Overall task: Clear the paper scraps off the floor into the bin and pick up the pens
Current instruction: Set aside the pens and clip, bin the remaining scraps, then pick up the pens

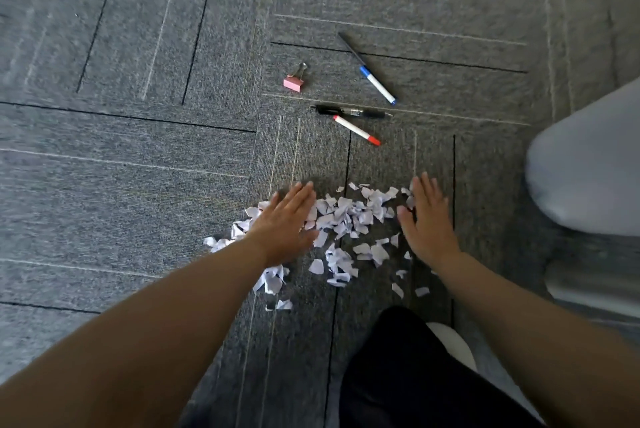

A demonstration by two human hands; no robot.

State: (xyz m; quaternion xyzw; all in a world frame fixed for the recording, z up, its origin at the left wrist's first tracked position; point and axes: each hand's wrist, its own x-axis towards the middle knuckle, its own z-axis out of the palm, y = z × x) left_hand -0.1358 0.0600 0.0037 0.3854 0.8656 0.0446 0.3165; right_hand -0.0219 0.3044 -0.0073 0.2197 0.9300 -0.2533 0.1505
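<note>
A scatter of small white paper scraps (346, 220) lies on the grey carpet in front of me. My left hand (285, 225) rests flat, palm down, on the left side of the pile. My right hand (427, 220) lies flat at its right edge, fingers apart. Neither hand holds anything. Beyond the scraps lie three pens: a white one with a blue cap (377, 85), a black one (353, 112) and a white one with a red cap (356, 130).
A pink binder clip (294, 81) lies left of the pens. A pale grey rounded object (585, 168) stands at the right edge, with a shiny metal part (595, 285) below it. My dark trouser leg (415, 375) is at the bottom.
</note>
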